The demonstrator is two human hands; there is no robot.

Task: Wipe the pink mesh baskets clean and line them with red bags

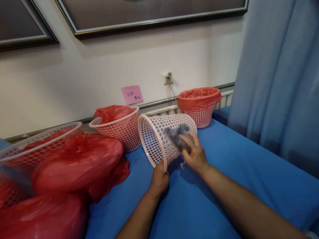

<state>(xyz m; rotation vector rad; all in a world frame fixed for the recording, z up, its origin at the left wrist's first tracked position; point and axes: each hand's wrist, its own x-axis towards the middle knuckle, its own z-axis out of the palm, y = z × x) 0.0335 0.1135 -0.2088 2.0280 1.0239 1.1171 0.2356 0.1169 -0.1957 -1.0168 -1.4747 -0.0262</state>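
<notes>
A pale pink perforated plastic wastebasket (159,123) is tilted on its side over the blue sheet, its mouth facing left. My left hand (159,179) grips the lower part of its rim, with the thumb against the edge. My right hand (195,154) presses a grey cloth (179,135) to the outer wall near the base; the fingers are bent over the cloth. Behind and to the right stands a similar wastebasket (201,117) with a red bag folded over its rim. Left of the tilted one is another wastebasket (127,131) with a red bag loose inside.
Puffed red plastic bags (82,166) lie at the left, by a further basket (62,132). The blue sheet (249,176) spreads below. A blue curtain (279,79) hangs at the right. A socket with a plug (167,78) and a pink note (132,95) are on the wall.
</notes>
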